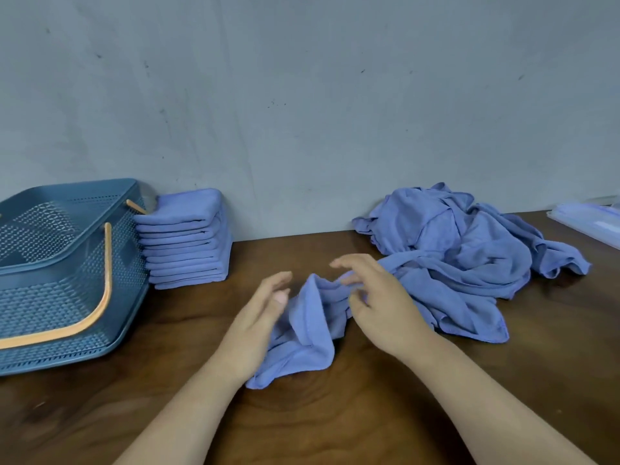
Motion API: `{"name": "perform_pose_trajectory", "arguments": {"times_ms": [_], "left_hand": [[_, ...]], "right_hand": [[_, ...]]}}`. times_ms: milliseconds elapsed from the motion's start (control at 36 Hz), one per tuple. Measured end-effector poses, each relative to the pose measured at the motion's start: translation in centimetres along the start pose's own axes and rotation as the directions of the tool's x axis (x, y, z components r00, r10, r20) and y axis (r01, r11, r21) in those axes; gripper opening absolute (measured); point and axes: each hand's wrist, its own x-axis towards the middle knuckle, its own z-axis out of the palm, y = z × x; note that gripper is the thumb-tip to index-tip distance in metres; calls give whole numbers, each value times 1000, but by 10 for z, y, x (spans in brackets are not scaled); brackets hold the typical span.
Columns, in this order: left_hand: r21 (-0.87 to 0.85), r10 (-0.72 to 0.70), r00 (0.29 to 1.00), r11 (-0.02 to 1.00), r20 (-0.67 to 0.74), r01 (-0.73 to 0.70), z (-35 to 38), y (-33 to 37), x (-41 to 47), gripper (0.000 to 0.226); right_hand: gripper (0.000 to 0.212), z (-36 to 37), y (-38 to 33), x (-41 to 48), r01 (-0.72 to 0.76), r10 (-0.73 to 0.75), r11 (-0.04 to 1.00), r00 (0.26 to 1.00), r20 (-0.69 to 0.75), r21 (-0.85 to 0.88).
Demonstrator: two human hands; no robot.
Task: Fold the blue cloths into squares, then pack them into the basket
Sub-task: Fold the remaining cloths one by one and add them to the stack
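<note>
We find one crumpled blue cloth point(310, 333) on the table point(369, 414), between both hands. The left hand point(258, 320) lies against its left side, fingers straight and together. The right hand point(379, 303) pinches an upper fold between thumb and a finger, the other fingers spread. Folded cloths point(186, 239) are stacked just beside the basket point(67, 273); an unfolded pile point(466, 253) lies to the right

The basket point(67, 297) at left is teal-blue, its walls pierced in a fine lattice with diamond shapes; its handle point(106, 263) is orange. The folded stack point(184, 239), the crumpled cloth point(312, 323) at centre and the loose heap point(463, 250) at right are plain periwinkle blue. The table point(335, 414) is dark brown with wood grain; the wall point(302, 95) is grey with dark scuffs.
</note>
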Motion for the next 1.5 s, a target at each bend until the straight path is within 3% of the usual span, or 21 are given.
{"name": "perform_pose_trajectory", "arguments": {"times_ms": [83,167,222,333,417,583,667,722,778,806,861,889,972,1028,1111,1194,1250,1306,1361,1444,1500], "left_hand": [[215,43,975,972,220,-92,8,7,-5,50],[557,26,939,799,343,-225,14,5,-6,49],[677,-16,942,700,334,-228,17,4,-6,45],[748,17,963,625,270,-221,19,3,-4,37],[735,87,964,631,251,-249,19,3,-1,23],[749,159,975,625,152,-219,8,6,-1,45],[733,114,954,618,276,-286,-3,12,-3,56],[592,37,914,751,404,-292,-5,17,-7,61],[323,-21,884,935,467,-148,-4,22,-11,59],[198,-44,883,978,467,-56,-2,23,-13,57],[39,-56,928,998,368,45,5,21,-12,57],[31,-32,961,999,276,24,9,18,-11,53],[323,96,994,940,45,-105,20,3,-5,24],[491,89,987,859,131,-142,25,-3,-3,17],[544,40,966,820,256,-178,31,-4,-4,23],[338,22,954,932,300,-128,33,8,-12,30],[176,11,947,982,321,-72,33,12,-16,32],[100,-16,962,995,273,-12,31,9,-15,33],[115,-26,992,993,122,11,27,1,-10,35],[352,36,979,935,-202,38,11,-15,3,26],[519,31,954,844,-298,134,2,-21,8,10]], "right_hand": [[58,-5,34,-6,-50,33,955,997,-63,-292],[67,-7,60,-4,-124,130,910,991,-12,-397],[69,-8,72,-3,-149,162,886,987,-7,-440],[70,-17,90,-1,-254,228,852,967,-113,-458],[71,-24,103,0,-305,249,829,952,-179,-468],[74,-36,113,3,-357,243,816,926,-290,-456],[68,-35,110,4,-331,187,816,926,-327,-473],[58,-31,106,5,-285,114,811,934,-339,-511],[45,-26,97,8,-255,68,791,940,-335,-556],[36,-24,90,9,-239,54,778,947,-316,-581],[23,-19,77,9,-198,64,797,967,-245,-570],[21,-16,72,7,-186,92,836,975,-201,-517],[27,-6,63,1,-213,191,914,977,-96,-345],[32,1,58,-2,-213,207,924,977,-51,-319],[40,7,50,-2,-190,211,954,975,67,-234],[48,13,46,-4,-76,120,984,952,281,-163],[47,16,48,-7,-56,65,998,938,341,-37],[47,17,47,-8,-136,87,979,951,298,149],[46,16,47,-6,-203,154,945,967,201,256],[39,15,51,-2,-244,233,958,968,89,149],[35,17,53,-2,-251,247,967,966,78,47]]}}
